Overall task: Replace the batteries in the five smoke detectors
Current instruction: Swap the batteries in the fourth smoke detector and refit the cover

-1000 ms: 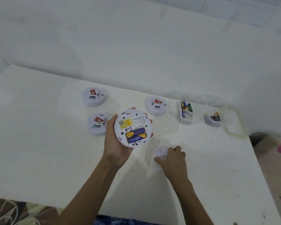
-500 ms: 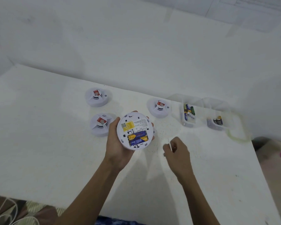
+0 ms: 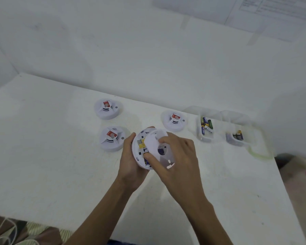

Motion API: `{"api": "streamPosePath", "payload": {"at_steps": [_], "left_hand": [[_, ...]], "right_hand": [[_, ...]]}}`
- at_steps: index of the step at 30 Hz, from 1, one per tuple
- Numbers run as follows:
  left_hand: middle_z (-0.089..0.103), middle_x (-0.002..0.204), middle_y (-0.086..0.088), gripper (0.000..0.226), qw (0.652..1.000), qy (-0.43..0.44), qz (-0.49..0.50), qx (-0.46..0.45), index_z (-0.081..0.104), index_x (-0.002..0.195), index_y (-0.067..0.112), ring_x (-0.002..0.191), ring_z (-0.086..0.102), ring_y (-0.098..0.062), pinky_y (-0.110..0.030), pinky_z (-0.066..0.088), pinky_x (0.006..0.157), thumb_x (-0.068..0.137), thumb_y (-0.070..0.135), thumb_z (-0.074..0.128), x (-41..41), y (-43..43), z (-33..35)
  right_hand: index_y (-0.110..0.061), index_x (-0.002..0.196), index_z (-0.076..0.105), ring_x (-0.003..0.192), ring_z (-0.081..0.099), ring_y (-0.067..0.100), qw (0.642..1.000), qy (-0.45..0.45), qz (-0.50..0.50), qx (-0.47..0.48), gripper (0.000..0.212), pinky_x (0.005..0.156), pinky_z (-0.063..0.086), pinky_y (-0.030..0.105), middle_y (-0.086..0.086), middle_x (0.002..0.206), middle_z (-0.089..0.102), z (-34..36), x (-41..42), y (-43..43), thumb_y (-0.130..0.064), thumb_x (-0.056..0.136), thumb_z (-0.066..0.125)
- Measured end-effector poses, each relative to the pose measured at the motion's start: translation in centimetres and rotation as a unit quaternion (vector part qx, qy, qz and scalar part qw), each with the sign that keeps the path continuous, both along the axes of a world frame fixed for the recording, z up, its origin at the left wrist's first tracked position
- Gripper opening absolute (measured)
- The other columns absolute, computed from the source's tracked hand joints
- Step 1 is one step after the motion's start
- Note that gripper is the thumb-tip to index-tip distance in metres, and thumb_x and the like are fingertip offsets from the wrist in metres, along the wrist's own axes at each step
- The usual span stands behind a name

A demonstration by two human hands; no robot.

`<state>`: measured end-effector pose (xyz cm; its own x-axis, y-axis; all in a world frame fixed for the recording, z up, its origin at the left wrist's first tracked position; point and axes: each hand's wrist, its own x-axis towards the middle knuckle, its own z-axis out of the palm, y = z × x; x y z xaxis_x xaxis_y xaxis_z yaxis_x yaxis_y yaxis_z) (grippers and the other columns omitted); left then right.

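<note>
My left hand grips a round white smoke detector from below, its back side up, with a yellow label and blue batteries partly showing. My right hand holds a round white cover plate tilted over that back, hiding most of the battery bay. Three other white smoke detectors lie on the table: one at the far left, one nearer on the left and one to the right of centre.
A clear tray with several AA batteries stands right of the detectors. Beside it a second clear tray holds a few batteries. The white table meets a wall behind; its right edge drops to the floor.
My right hand picked the white cover up from the table and brought it left and up onto the detector's back. The left hand kept holding the detector.
</note>
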<state>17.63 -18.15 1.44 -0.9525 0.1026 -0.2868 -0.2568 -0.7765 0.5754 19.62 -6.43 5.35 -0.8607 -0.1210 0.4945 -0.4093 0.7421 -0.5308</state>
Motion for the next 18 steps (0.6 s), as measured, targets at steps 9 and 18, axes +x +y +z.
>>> {"api": "streamPosePath", "payload": {"at_steps": [9, 18], "left_hand": [[0.075, 0.094, 0.000, 0.050, 0.998, 0.006, -0.011, -0.058, 0.058, 0.114, 0.022, 0.084, 0.072, -0.017, -0.030, 0.059, 0.066, 0.101, 0.041, 0.013, 0.5, 0.4, 0.0], [0.076, 0.088, 0.003, 0.049, 0.997, 0.011, 0.004, -0.070, 0.060, 0.106, 0.024, 0.080, 0.072, -0.012, -0.025, 0.058, 0.064, 0.102, 0.039, 0.014, 0.4, 0.7, -0.3]], "right_hand": [[-0.021, 0.111, 0.066, 0.099, 0.061, 0.024, 0.998, 0.041, -0.023, 0.050, 0.046, 0.079, 0.057, 0.036, 0.008, 0.114, 0.064, -0.9, 0.0, -1.4, -0.056, 0.083, 0.053], [-0.020, 0.108, 0.070, 0.098, 0.063, 0.025, 0.998, 0.002, -0.036, 0.060, 0.049, 0.076, 0.059, 0.036, 0.008, 0.114, 0.065, -0.9, 0.0, -1.3, -0.055, 0.078, 0.054]]}}
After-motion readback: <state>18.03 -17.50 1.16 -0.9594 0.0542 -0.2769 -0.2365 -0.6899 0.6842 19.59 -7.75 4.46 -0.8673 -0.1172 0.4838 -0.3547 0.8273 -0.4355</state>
